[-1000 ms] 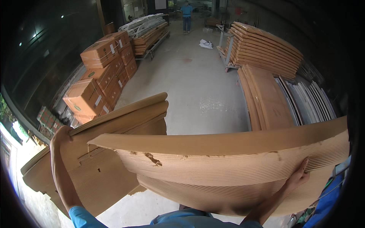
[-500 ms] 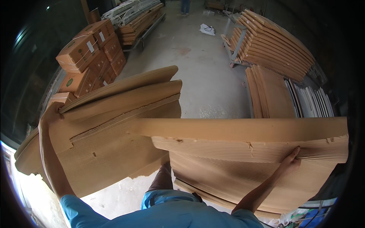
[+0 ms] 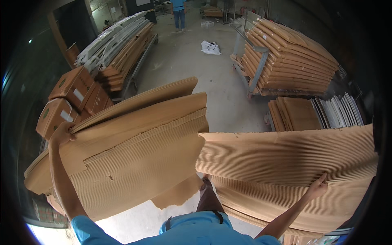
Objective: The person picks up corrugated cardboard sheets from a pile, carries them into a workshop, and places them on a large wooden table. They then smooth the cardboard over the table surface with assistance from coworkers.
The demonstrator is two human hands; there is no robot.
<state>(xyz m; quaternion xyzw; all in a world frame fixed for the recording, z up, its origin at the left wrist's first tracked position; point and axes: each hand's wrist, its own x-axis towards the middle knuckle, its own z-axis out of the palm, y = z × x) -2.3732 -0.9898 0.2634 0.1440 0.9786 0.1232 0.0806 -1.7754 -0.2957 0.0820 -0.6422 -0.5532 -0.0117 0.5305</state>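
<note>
My left hand (image 3: 63,132) is closed over the upper left edge of several brown corrugated cardboard sheets (image 3: 139,159). These sheets lean at a slant on the left, ribbed side toward me, with a torn edge along the bottom. On the right, a ribbed cardboard sheet (image 3: 261,157) stretches across, its lower edge gripped by my right hand (image 3: 318,188) with the fingers tucked behind and only partly visible. Below it more corrugated cardboard (image 3: 281,204) lies stacked. The two sheets come close together near the middle, above my leg.
Brown cartons (image 3: 71,90) are piled at the left. Behind them a cart holds long white and brown pieces (image 3: 118,45). A cart with wrapped brown panels (image 3: 290,57) stands right, with white panels (image 3: 337,110) nearer. A white bag (image 3: 210,47) lies on the floor; a person (image 3: 178,14) stands far off.
The right-hand sheet has turned, so its ribbed face shows where a smooth flap was on top. My view has lifted, bringing more of the far person into sight. The left hand keeps its hold.
</note>
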